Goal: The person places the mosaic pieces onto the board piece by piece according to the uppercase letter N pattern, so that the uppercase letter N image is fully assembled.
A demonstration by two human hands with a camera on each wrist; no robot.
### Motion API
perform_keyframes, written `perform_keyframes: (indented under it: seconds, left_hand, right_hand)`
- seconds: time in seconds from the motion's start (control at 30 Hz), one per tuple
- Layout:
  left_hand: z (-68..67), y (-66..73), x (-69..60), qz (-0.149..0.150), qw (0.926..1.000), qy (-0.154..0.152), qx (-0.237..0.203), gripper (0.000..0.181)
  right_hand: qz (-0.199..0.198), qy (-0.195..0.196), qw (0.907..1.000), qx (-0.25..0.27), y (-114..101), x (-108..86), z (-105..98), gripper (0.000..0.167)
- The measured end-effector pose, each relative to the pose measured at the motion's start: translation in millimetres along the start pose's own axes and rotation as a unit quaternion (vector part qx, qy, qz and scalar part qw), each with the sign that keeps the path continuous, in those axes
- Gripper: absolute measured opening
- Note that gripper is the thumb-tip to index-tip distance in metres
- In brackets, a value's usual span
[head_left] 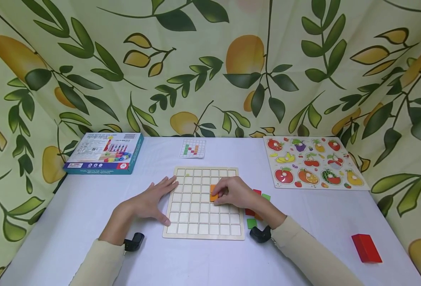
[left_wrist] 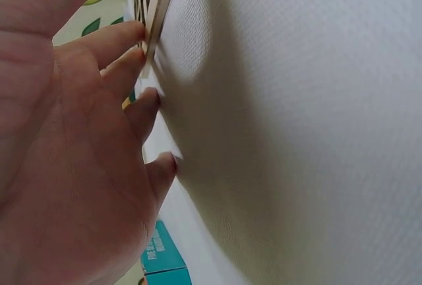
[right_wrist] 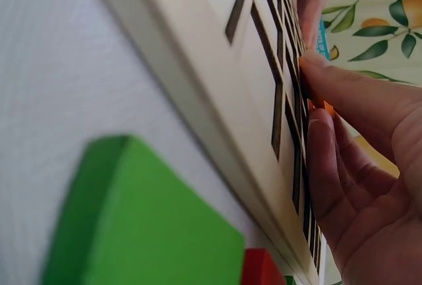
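One orange block in the right hand, pinched between thumb and fingertips, right there at the squares of the wooden board, a touch above and right of the middle! Can't tell from here whether seated in a square or not. Over to the left hand: fingers stretched and spread apart, holding nothing, just touching the board along the left edge. Just beside the right edge, a cluster of small blocks, green, red and orange, partly hidden from the head view, on the white tablecloth. Behind the board, a small card with coloured squares on a grid. Back left, a flat printed box; back right, a fruit puzzle, lying flat. Nearer on the right, well apart, a red block. And across the back, a leafy, fruit-patterned curtain!
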State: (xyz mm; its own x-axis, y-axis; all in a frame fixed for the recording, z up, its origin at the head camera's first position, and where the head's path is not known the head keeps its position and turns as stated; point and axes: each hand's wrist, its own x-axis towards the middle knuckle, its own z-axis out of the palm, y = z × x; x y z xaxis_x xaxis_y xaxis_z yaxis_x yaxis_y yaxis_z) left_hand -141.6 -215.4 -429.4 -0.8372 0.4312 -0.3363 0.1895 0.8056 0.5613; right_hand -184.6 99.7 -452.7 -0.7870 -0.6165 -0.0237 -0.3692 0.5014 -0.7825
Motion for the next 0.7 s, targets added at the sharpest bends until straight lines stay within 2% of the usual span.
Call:
perform_keyframes:
  seconds: [0.27, 0.7]
  left_hand:
    - [0.5, 0.0, 0.1, -0.004, 1.0000, -0.001, 0.003, 0.125]
    - [1.4, -0.4, 0.7, -0.005, 0.9999, -0.004, 0.008, 0.126]
  right_hand:
    - [0.004, 0.000, 0.9997, -0.023, -2.2, 0.3, 1.5, 0.017]
    - [0.009, -0.002, 0.9997, -0.020, -1.3, 1.6, 2.6, 0.015]
